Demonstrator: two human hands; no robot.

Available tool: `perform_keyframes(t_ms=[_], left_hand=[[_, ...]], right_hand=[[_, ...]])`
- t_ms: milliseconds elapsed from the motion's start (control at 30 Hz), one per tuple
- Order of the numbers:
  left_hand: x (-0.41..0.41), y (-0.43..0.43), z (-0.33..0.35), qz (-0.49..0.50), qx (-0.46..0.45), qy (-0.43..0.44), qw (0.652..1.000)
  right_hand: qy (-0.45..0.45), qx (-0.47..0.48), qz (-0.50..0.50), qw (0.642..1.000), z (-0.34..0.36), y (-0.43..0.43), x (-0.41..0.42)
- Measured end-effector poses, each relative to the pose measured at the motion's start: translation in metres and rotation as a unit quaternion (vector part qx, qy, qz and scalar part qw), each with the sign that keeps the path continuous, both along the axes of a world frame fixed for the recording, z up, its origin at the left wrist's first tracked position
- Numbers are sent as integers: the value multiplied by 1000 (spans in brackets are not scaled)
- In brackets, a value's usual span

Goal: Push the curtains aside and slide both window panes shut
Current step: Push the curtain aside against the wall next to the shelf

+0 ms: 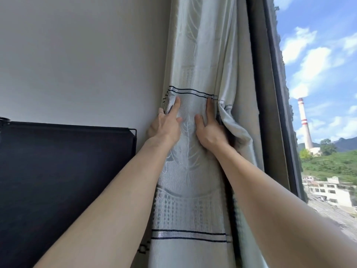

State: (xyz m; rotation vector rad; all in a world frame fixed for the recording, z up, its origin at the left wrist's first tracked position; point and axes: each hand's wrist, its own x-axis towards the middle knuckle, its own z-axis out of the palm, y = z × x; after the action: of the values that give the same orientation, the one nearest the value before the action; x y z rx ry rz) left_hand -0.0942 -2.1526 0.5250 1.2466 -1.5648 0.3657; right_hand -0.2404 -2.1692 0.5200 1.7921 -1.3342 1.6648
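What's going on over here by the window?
A person is bunching a pale patterned curtain against the corner beside the white wall. The left hand grips its wall-side edge, and the right hand presses and gathers the folds on the window side. The dark window frame is uncovered at the right, with sky and a striped chimney visible beyond. Neither hand is on a window pane yet.

curtain [195, 60]: pale grey-green patterned fabric, two pairs of dark stripes across it; gathered into a narrow bunch of folds in the corner between wall and window
window frame [270, 89]: dark, upright, just right of the curtain
panes: no glass edge can be made out
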Motion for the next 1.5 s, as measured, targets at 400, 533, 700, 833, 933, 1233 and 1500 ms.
perform_keyframes(t_ms=[400, 533, 700, 833, 933, 1233, 1500], left_hand=[[0, -7, 17, 123, 101, -115, 981], [6, 6, -5, 93, 117, -111, 982], [14, 47, -60, 60, 213, -174, 959], [18, 90, -103, 57, 231, -185, 953], [24, 131, -126, 58, 233, -208, 948], [37, 238, -153, 41, 215, -189, 957], [40, 315, -189, -85, 247, -158, 952]], right_hand=[[53, 75, -100, 991, 13, -4, 15], [41, 104, -96, 989, -3, 10, 16], [47, 123, -166, 977, -27, 51, 18], [93, 104, -206, 969, -65, 105, 20], [103, 59, -250, 961, -112, 153, 22], [1, 11, -277, 961, -182, 270, 27], [-142, 235, 0, 962, -241, 342, 28]])
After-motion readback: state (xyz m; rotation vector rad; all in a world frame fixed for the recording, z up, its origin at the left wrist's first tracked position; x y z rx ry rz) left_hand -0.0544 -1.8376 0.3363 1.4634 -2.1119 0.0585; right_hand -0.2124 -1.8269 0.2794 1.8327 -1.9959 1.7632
